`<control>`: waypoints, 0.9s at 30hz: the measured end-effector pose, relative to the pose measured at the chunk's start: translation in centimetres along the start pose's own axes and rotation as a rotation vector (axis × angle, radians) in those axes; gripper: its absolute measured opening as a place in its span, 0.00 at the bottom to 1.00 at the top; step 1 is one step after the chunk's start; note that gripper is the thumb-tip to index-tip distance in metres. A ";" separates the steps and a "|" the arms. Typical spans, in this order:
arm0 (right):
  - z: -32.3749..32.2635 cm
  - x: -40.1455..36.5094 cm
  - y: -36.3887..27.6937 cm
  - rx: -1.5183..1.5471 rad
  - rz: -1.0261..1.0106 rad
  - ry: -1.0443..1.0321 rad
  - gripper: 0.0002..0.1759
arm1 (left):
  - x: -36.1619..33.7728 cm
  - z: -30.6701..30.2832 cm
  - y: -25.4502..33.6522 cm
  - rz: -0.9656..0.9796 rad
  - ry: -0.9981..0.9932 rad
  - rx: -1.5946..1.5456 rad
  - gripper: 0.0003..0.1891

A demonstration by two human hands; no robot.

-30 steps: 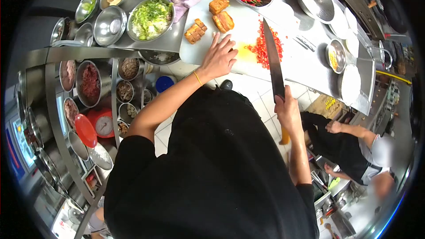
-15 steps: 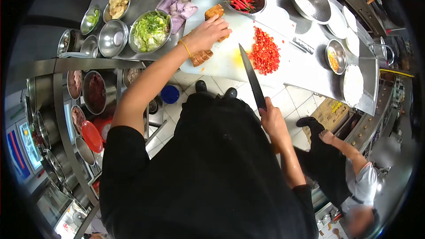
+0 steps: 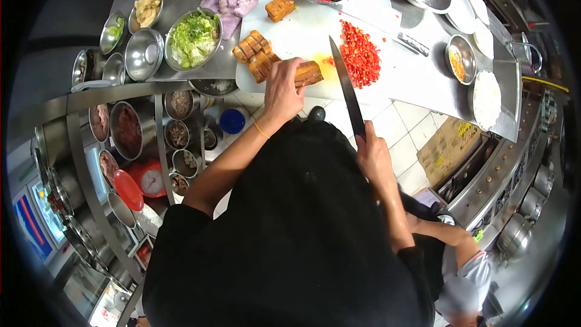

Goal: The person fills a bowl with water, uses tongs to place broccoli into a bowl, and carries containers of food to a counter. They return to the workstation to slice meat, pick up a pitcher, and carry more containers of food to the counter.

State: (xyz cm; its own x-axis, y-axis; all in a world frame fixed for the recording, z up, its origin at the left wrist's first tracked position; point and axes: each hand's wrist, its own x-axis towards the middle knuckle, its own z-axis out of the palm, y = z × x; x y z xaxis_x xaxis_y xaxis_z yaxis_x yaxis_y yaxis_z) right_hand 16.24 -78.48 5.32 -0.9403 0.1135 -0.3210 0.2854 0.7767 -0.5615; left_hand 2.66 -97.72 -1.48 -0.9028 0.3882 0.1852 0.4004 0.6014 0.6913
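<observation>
Your L hand (image 3: 284, 89) pinches an oblong golden-brown block (image 3: 310, 74) nr the near edge of the flat white board (image 3: 311, 30); your R hand (image 3: 373, 158) grips a long dark-bladed knife (image 3: 347, 85) beside chopped red chillies (image 3: 362, 57).

Browned block (image 3: 311, 73): oblong, golden-brown, partly hidden in the left hand (image 3: 283, 88), near edge of white board (image 3: 315, 31). Scored or sliced brown pieces (image 3: 253, 46) just left. Knife (image 3: 347, 82): long dark blade, tip pointing away from the person, handle in the right hand (image 3: 373, 154).
</observation>
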 end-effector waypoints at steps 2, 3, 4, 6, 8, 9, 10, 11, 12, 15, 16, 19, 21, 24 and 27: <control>0.1 0.1 -0.9 -0.062 -0.014 -0.023 0.15 | -0.7 -0.8 0.2 -0.088 0.020 0.120 0.34; 0.1 0.4 -1.4 -0.119 -0.026 -0.034 0.14 | -0.9 -1.2 0.1 -0.080 0.007 0.135 0.36; 0.2 0.6 -2.0 -0.124 -0.034 -0.039 0.14 | -0.9 -1.4 0.0 -0.088 0.014 0.136 0.36; 0.3 0.9 -3.1 -0.182 -0.024 -0.121 0.15 | -0.8 -1.3 -0.3 -0.070 -0.040 0.105 0.32; 0.9 1.3 -3.2 -0.189 -0.048 -0.139 0.17 | 0.1 -1.1 -0.5 -0.079 -0.101 0.096 0.30; 0.9 1.5 -3.7 -0.207 -0.044 -0.159 0.17 | 0.6 -0.9 -0.6 -0.079 -0.165 0.089 0.28; 1.0 1.6 -4.0 -0.226 -0.038 -0.179 0.18 | 0.8 -0.8 -0.8 -0.081 -0.164 0.083 0.28; 1.0 1.7 -4.3 -0.232 -0.033 -0.182 0.18 | 1.0 -0.6 -1.0 -0.053 -0.170 0.114 0.27; 1.1 1.8 -4.5 -0.254 -0.026 -0.189 0.18 | 1.0 -0.4 -1.0 -0.026 -0.175 0.145 0.25; 1.1 1.7 -4.6 -0.262 -0.011 -0.183 0.18 | 1.2 -0.9 -0.7 -0.078 -0.208 0.145 0.25; 1.0 1.5 -4.6 -0.247 -0.009 -0.170 0.17 | 1.1 -1.2 -0.4 -0.075 -0.213 0.137 0.25; -0.5 0.7 -4.0 -0.223 0.050 -0.080 0.17 | 1.5 -1.5 0.3 0.101 -0.041 0.058 0.14; -1.1 0.5 -2.7 -0.200 0.132 -0.028 0.16 | 2.3 -0.8 -0.2 0.134 -0.069 0.038 0.11; -2.1 0.1 -2.1 -0.183 0.186 0.022 0.15 | 3.3 0.3 -0.9 0.197 -0.090 0.029 0.03; -2.4 -0.4 -1.8 -0.187 0.200 0.051 0.16 | 3.6 0.8 -0.9 0.223 -0.139 0.080 0.03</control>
State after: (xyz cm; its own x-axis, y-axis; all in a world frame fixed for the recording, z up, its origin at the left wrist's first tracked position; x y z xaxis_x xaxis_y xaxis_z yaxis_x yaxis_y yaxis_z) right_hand 15.68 -78.40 8.30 -0.8784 0.3034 -0.3692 0.4312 0.8363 -0.3386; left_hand -0.80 -96.32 -2.02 -0.7631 0.6059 0.2247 0.6026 0.5415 0.5862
